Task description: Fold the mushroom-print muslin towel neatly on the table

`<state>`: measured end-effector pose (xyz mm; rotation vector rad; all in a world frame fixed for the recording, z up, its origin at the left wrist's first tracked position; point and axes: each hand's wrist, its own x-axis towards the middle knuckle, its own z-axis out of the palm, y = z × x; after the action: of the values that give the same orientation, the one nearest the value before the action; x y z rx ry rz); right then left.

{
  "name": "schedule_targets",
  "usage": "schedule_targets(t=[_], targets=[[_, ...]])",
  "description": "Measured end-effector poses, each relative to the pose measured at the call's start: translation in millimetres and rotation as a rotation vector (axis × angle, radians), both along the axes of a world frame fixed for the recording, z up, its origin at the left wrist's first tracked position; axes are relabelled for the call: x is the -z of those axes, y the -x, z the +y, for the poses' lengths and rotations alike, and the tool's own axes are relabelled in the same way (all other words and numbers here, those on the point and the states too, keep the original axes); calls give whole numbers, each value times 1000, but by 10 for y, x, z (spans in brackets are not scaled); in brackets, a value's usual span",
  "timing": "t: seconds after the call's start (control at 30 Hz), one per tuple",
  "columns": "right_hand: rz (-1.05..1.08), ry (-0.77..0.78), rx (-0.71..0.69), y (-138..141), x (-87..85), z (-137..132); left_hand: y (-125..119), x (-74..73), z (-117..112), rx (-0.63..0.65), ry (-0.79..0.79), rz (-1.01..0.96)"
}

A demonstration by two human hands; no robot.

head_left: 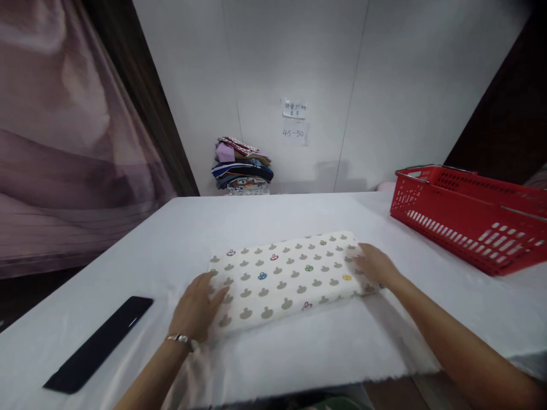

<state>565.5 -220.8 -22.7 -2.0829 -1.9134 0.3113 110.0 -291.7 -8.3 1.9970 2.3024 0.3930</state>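
Note:
A folded white cloth [284, 279] printed with small grey and coloured shapes lies flat in the middle of the white table [299, 353]. My left hand [197, 307] rests on the cloth's left end, fingers stretched out flat, a watch on the wrist. My right hand [376, 265] lies on the cloth's right end, fingers also spread and pressing down. Neither hand grips anything.
A red plastic basket [470, 219] stands at the table's right side. A dark flat rectangular object [100, 343] lies near the left front edge. A stack of folded clothes [241, 166] sits against the back wall under two paper notes [294, 119]. A curtain hangs on the left.

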Motion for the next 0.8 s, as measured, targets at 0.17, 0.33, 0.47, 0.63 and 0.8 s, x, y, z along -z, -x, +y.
schedule_targets(t=[0.17, 0.33, 0.47, 0.63, 0.8], targets=[[-18, -35, -471, 905, -10, 227, -374, 88, 498, 220, -53, 166], [-148, 95, -420, 1070, 130, 599, -215, 305, 830, 83, 130, 146], [-140, 133, -426, 951, 180, 710, -123, 368, 853, 87, 143, 134], [-154, 123, -369, 743, 199, 735, -142, 364, 848, 89, 130, 133], [-199, 85, -251, 605, 298, 811, -138, 406, 861, 105, 119, 134]])
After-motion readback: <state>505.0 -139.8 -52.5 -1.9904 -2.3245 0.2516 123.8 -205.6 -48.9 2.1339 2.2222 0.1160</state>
